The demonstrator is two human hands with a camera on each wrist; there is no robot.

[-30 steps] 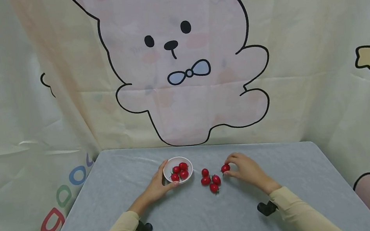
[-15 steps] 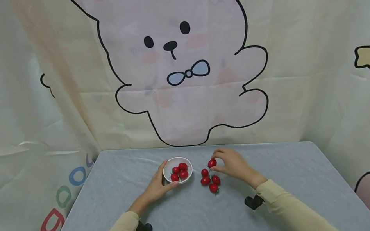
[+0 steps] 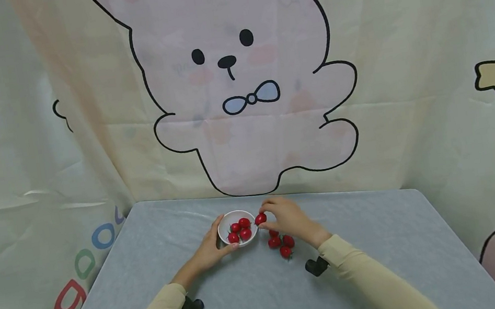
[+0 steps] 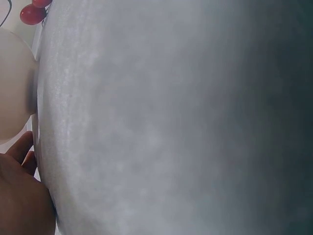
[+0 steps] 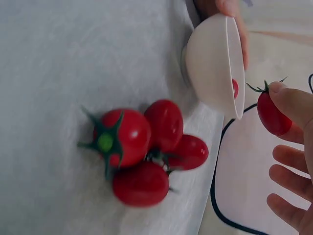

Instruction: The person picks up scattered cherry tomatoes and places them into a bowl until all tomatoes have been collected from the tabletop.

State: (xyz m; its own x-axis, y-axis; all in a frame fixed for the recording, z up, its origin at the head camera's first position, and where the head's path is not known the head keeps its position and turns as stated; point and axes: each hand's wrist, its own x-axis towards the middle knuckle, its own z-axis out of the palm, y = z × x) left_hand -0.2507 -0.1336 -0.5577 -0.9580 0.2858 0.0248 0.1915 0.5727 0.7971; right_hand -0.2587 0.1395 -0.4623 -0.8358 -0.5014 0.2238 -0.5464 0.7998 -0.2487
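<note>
My left hand (image 3: 207, 251) holds the side of a small white bowl (image 3: 237, 215), thumb at the near side and fingers on the far side. Several red cherry tomatoes (image 3: 245, 234) lie inside it. Between thumb and finger of my right hand (image 3: 291, 221) is another cherry tomato (image 5: 273, 115) with a green stem top, raised right at the bowl's right rim. Its other fingers are spread apart in the right wrist view. Close beside the bowl, a cluster of several cherry tomatoes (image 3: 286, 252) rests on the cloth, partly covered by the right hand in the head view.
A grey-blue cloth (image 3: 258, 301) covers the table. Behind it hangs a pale curtain (image 3: 393, 144) with a cartoon bear print. Black wrist mounts (image 3: 316, 266) stick out under both sleeves.
My right hand has carried its cherry tomato leftward, from right of the cluster to the bowl's rim. The left hand and bowl stay in place.
</note>
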